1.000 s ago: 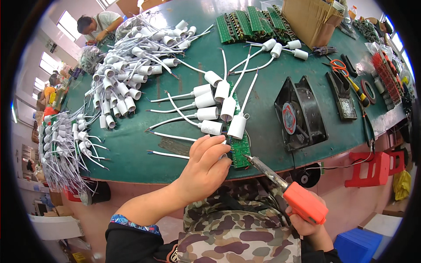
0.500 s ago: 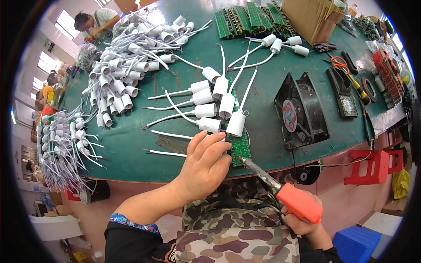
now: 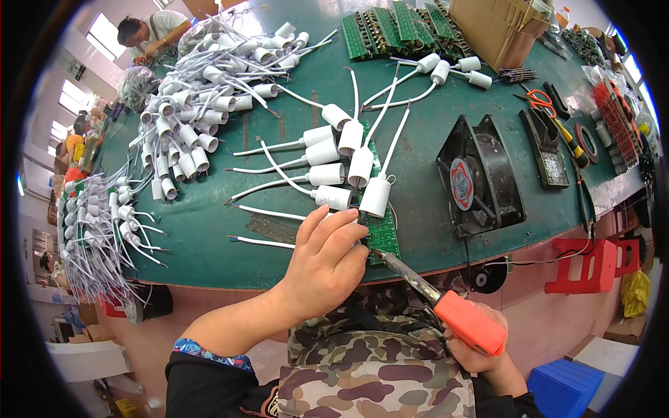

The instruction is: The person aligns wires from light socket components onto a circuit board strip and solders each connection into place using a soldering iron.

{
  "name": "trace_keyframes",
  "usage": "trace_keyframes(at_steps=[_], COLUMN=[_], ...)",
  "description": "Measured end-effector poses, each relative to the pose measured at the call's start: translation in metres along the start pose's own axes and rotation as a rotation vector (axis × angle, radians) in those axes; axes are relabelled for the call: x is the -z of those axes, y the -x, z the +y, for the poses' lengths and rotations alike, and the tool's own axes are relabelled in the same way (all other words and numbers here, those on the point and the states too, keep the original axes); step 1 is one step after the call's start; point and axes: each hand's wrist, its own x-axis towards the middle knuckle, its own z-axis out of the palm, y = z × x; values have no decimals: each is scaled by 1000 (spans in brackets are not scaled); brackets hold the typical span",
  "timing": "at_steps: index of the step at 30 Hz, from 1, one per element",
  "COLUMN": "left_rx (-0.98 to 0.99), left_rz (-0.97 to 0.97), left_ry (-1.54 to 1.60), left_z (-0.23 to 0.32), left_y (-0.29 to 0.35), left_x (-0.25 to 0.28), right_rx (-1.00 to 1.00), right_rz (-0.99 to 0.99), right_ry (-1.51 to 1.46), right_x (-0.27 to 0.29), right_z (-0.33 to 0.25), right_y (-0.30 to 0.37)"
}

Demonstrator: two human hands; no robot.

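Note:
My right hand (image 3: 481, 348) grips a soldering iron (image 3: 460, 313) by its orange-red handle; the metal barrel points up and left. Its tip meets the near end of a green circuit board (image 3: 383, 237). Beside that tip, my left hand (image 3: 324, 254) is closed over white lamp holders, mostly hidden under the fingers, and presses at the board's left edge. Two white cords (image 3: 268, 212) run out to the left from beneath this hand. Further white lamp holders (image 3: 375, 195) with cords lie in rows along and over the board, just beyond my fingers.
A heap of corded lamp holders (image 3: 188, 132) covers the table's left. A black fan (image 3: 481, 177) stands right of the board. Farther right lie orange scissors (image 3: 540, 102) and pliers (image 3: 584, 195). Green boards (image 3: 397, 31) and a cardboard box (image 3: 498, 31) stand at the back. Across the table sits a person (image 3: 153, 31).
The soldering iron and my right hand have shifted slightly left, bringing the tip closer to my left fingers. My left hand stays almost in place.

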Motion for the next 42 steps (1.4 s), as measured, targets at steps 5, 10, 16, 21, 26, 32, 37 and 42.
trace_keyframes(at_steps=[5,10,16,21,26,32,37,42], left_rx=[5,3,13,8,10,14,33,7], left_rz=[0,-2,-4,-2,-5,-18,-50,-41], left_ry=[0,-4,0,1,6,58,150,185], left_z=[0,1,0,-1,0,-1,-1,-5], left_y=[-1,-1,0,1,0,-1,-3,-1], left_x=[0,0,-1,0,0,2,9,8], right_rx=[228,234,-34,-66,-17,-34,-9,2], right_rz=[-114,-101,-85,2,24,44,8,40], right_ry=[77,47,-22,34,22,16,53,70], right_x=[9,8,15,16,14,13,17,15], right_z=[11,7,-3,-9,-6,-8,-9,-12], right_y=[1,-5,4,4,3,2,0,-3])
